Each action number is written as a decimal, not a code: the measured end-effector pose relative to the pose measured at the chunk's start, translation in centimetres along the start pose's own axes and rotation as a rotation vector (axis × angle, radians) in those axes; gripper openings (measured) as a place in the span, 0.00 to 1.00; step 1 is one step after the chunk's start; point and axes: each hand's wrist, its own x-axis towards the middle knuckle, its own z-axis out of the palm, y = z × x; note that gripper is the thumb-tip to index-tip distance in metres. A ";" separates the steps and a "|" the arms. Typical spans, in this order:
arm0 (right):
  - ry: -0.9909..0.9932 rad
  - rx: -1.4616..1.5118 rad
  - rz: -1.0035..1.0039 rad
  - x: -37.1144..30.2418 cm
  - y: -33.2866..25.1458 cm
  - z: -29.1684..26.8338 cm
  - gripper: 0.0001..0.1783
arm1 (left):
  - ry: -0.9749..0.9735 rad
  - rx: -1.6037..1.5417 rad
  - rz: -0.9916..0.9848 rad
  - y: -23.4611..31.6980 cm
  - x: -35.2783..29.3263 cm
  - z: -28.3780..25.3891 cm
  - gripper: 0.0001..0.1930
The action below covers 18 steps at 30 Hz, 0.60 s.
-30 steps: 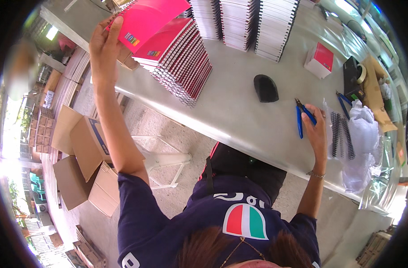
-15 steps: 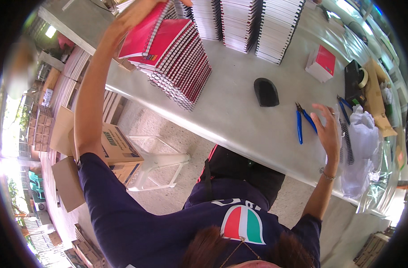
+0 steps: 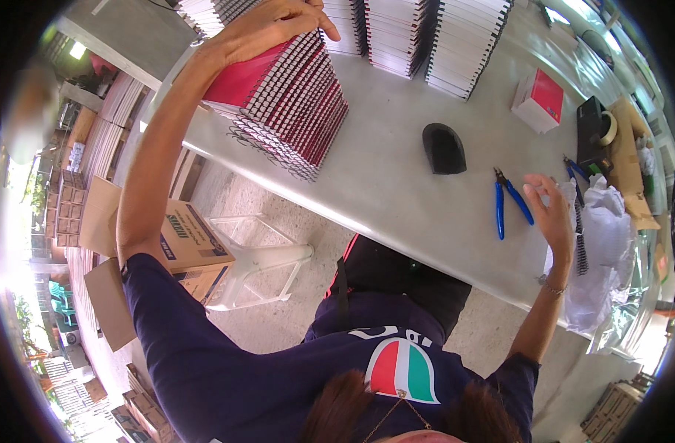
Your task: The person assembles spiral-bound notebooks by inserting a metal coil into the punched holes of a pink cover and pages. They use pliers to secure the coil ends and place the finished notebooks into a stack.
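Note:
My left hand (image 3: 275,33) lies across the top of a tall stack of red spiral-bound notebooks (image 3: 297,103). Its fingers are stretched over the bound edge and grip no single notebook that I can see. Past the far right side of the table's near edge, my right hand (image 3: 550,210) hovers with loosely bent fingers apart and nothing in it. Beside its fingertips lie cutting pliers with blue handles (image 3: 511,203). Left of these is a black rounded pad-like piece (image 3: 444,150).
White-paged stacks of bound notebooks (image 3: 467,44) stand at the back. To the right are a small red-topped block of sheets (image 3: 538,101), a black tape dispenser (image 3: 591,133), a second blue pliers (image 3: 574,168), loose black coils and crumpled white plastic (image 3: 603,244). A white stool (image 3: 260,258) and cardboard box (image 3: 193,244) stand below.
The tilted red notebook under my left hand is down on the stack, and that hand has come nearer, across the top. My right hand stays by the pliers, slightly lower.

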 end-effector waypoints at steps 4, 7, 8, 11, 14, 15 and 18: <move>0.011 0.092 -0.028 1.8 2.5 -0.4 0.16 | -0.039 -0.047 0.024 0.4 -0.4 0.1 0.17; 0.099 0.153 -0.008 4.1 6.9 -1.7 0.17 | -0.064 -0.024 0.045 0.0 -0.2 0.1 0.16; 0.142 0.175 0.008 5.1 8.1 -2.0 0.17 | -0.068 -0.002 0.048 0.0 -0.2 0.1 0.16; 0.359 0.201 0.038 8.9 10.2 -3.8 0.20 | 0.034 0.112 0.118 -1.3 -0.6 0.4 0.18; 0.516 0.248 0.149 13.0 12.1 -3.0 0.33 | 0.204 0.118 0.073 0.6 -1.0 0.6 0.19; 0.485 0.281 0.206 14.8 12.5 -2.2 0.34 | 0.285 0.181 0.047 2.6 -2.0 0.4 0.19; 0.358 0.417 0.490 16.7 12.5 -1.9 0.29 | 0.405 0.327 0.156 9.5 -3.1 -0.5 0.17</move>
